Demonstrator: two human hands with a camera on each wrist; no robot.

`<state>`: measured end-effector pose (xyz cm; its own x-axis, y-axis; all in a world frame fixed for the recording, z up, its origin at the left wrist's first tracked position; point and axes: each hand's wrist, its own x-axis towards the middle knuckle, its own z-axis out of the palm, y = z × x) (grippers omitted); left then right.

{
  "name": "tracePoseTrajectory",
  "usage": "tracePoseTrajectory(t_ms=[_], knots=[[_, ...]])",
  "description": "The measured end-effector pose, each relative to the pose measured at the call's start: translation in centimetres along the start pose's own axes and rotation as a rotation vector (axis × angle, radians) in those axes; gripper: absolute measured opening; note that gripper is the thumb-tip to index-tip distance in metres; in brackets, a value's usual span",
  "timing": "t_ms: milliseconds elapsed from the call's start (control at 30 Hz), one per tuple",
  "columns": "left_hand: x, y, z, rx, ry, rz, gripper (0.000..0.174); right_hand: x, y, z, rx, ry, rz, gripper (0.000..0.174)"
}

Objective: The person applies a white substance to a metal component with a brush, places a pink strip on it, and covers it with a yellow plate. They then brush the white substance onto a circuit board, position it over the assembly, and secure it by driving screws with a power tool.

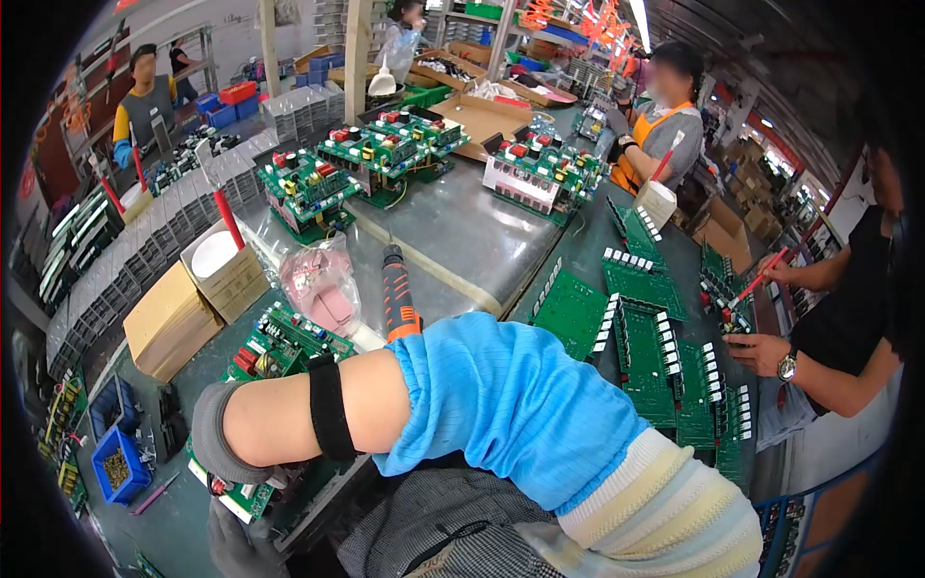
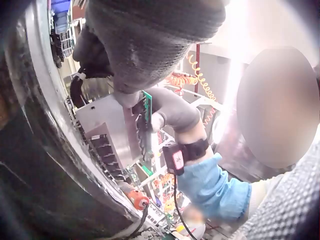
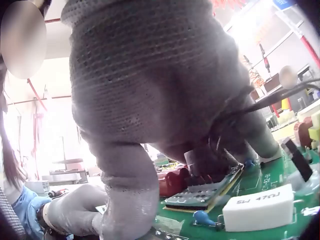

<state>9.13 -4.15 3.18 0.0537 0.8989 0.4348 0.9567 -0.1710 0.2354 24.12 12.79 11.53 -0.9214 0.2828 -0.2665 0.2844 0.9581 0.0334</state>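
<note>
Under my hands is a green circuit board [image 3: 250,177] with components, among them a white block resistor [image 3: 257,209]. A silvery metal plate [image 2: 102,115] lies against this board in the left wrist view. My gloved right hand [image 1: 226,433] reaches over the board from the far side. Its thumb bends down at the near edge and its fingers spread among the parts, gripping the board. Below it in the head view, my gloved left hand [image 1: 236,544] holds the board's lower side. The left thumb presses the metal plate. A black wire [image 3: 272,100] passes by the right fingers.
An orange and black power screwdriver [image 1: 399,294] lies beyond my arm. A blue bin [image 1: 123,467] of screws stands at left, near cardboard boxes [image 1: 173,318]. Several green boards [image 1: 646,366] lie at right, near another person [image 1: 838,299]. Assembled boards [image 1: 308,188] stand behind.
</note>
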Motion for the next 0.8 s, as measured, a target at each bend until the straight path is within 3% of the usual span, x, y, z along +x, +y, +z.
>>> tracePoseTrajectory(t_ms=[133,233,300,367,400,433,467,500,533,633,733,800], knots=[[1.5,-2.0,0.1,-0.155,-0.072,0.037,0.051,-0.4,0.1,-2.0,0.087,-0.150,0.056,0.050],[1.9,-2.9,1.5,-0.248,-0.014,0.044,0.049,-0.2,0.6,-2.6,0.131,-0.225,0.058,0.058],[2.1,-1.2,0.0,-0.218,-0.035,0.070,0.047,-0.8,-0.1,-0.9,0.013,-0.067,0.052,0.049],[1.8,-1.6,0.8,-0.204,0.061,0.157,0.049,-1.8,-0.6,-2.8,0.074,-0.150,0.147,0.053],[1.8,-1.5,1.0,-0.173,0.039,0.060,0.050,-2.2,-0.8,-3.8,0.074,-0.133,0.144,0.059],[1.2,-1.6,1.7,-0.108,0.174,0.107,0.052,-1.6,-0.6,-3.6,0.109,-0.232,0.171,0.068],[1.3,-1.0,1.4,-0.061,0.174,0.117,0.053,-2.1,-0.8,-3.7,0.107,-0.221,0.211,0.077],[1.4,-0.5,0.2,-0.088,0.021,0.017,0.051,-2.3,-1.2,-4.1,0.073,-0.206,0.216,0.090],[1.5,-1.1,-0.3,-0.128,-0.050,0.024,0.057,-2.9,-1.2,-3.7,0.041,-0.059,0.174,0.082],[2.5,-2.7,-2.7,-0.245,-0.258,-0.063,0.062,-2.5,-1.5,-4.4,0.015,-0.154,0.234,0.090],[3.1,-6.0,-4.4,-0.182,-0.170,-0.097,0.059,-2.4,-1.5,-4.2,-0.008,-0.152,0.231,0.091],[4.4,-9.2,-5.4,-0.292,-0.048,-0.165,0.051,-2.4,-1.7,-5.0,0.011,-0.238,0.246,0.102]])
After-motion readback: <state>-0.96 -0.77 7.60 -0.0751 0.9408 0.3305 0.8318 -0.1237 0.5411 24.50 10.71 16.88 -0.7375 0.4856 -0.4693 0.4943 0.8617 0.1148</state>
